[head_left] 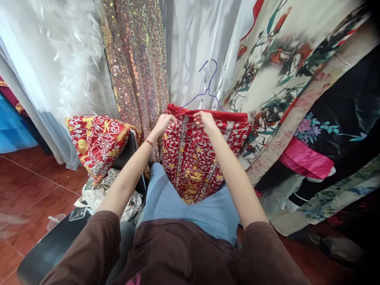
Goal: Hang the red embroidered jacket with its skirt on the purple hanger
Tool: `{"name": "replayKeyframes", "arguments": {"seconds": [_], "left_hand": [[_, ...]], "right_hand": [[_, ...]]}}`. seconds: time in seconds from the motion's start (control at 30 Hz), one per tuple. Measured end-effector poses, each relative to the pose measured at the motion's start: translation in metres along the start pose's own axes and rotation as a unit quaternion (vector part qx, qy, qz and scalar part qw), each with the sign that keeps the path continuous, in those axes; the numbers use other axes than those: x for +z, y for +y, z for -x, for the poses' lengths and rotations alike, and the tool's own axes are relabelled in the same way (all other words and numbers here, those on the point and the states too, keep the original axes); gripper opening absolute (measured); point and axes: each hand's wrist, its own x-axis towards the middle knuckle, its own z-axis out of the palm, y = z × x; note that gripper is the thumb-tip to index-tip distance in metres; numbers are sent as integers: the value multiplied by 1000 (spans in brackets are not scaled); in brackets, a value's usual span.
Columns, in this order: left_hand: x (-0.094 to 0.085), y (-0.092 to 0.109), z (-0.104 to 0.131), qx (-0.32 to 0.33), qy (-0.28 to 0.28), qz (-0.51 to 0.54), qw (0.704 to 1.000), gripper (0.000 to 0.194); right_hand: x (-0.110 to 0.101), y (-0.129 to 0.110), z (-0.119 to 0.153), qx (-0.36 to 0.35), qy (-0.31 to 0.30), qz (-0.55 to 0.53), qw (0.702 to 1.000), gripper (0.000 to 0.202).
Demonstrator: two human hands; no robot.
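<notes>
Hanging garments fill the background: a cream robe printed with flowers and birds [282, 59] at upper right, a black floral garment with a pink band [335, 130] below it, a sequinned gold curtain of fabric [136, 67] at centre left, and white feathered gauze [59, 51] at far left above a red tiled floor [23, 178]. At centre, a red embroidered garment [196, 158], worked in gold and silver thread, hangs from a purple wire hanger [208, 85] and drapes down onto the person's lap, over blue cloth [190, 209]. A second piece of the same red embroidered fabric [97, 142] lies over the back of a black chair [130, 158] to the left, above a heap of pale printed cloth [103, 190]. The left hand [164, 120], a red cord at its wrist, has its fingers pressed together on the garment's top edge; the right hand [204, 120] pinches that same red edge just beside it, beneath the hanger.
</notes>
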Motion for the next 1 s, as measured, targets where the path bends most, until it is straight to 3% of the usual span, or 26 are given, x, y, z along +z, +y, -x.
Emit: {"name": "replayKeyframes", "arguments": {"seconds": [0.1, 0.17, 0.23, 0.3, 0.37, 0.53, 0.63, 0.7, 0.83, 0.9, 1.0], "left_hand": [[-2, 2, 2, -2, 174, -110, 979, 21], [2, 6, -2, 17, 247, -30, 968, 24], [8, 11, -7, 29, 202, 120, 972, 26], [12, 16, -10, 19, 67, 238, 969, 23], [12, 18, -10, 7, -46, 289, 956, 23], [0, 14, -6, 47, -80, 275, 957, 32], [-6, 11, -5, 49, -159, 203, 965, 32], [-7, 10, -4, 26, -197, 175, 964, 31], [-1, 8, 0, -45, -183, 245, 951, 24], [5, 7, 1, -67, -155, 279, 945, 22], [12, 6, 0, -66, -102, 274, 954, 16]], "right_hand": [[-6, 0, 10, -25, -43, 61, 997, 13], [-8, -3, 16, -82, -121, 85, 986, 5], [-6, -5, 18, -147, -171, 49, 973, 14], [-2, -6, 15, -184, -161, -21, 969, 26], [2, -4, 9, -196, -135, -66, 969, 34], [10, 5, -2, -203, -98, -75, 971, 43], [13, 3, 0, -260, -135, 49, 955, 32], [14, -3, 5, -317, -156, 183, 917, 22], [20, -14, 19, -369, -85, 390, 840, 26], [25, -15, 25, -350, -37, 428, 832, 29], [29, -11, 28, -299, 21, 430, 852, 27]]}}
